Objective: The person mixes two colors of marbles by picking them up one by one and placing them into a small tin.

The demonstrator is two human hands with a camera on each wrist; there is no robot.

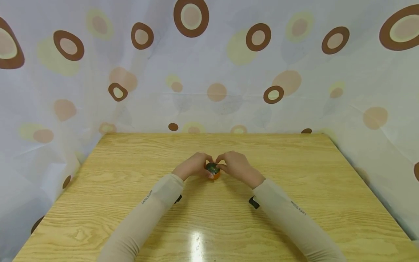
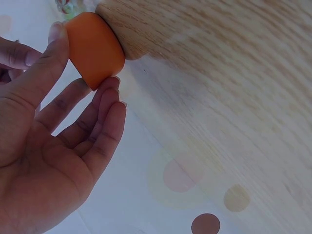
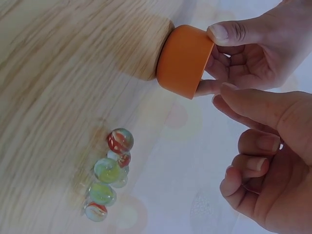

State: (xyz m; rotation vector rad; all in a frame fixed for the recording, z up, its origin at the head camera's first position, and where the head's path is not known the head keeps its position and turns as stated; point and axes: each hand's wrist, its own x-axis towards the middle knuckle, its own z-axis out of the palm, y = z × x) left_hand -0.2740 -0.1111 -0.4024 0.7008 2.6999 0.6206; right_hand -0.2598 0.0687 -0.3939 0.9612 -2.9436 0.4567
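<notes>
left forearm (image 1: 145,214): sleeved, slanting inward from the lower left
left wrist (image 1: 179,173): bare
left hand (image 1: 197,165): gripping, thumb set opposite the bent fingers
right forearm (image 1: 292,214): sleeved, slanting inward from the lower right
right wrist (image 1: 256,179): bare
right hand (image 1: 237,165): thumb and forefinger tips close together, remaining fingers curled toward the palm
spacing: both hands near each other, forearms spread well apart

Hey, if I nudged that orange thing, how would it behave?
The orange thing looks stiff, its outline undented where the left hand holds it. Being squat, it probably wouldn't tip easily. Its smooth side suggests it might slide.
</notes>
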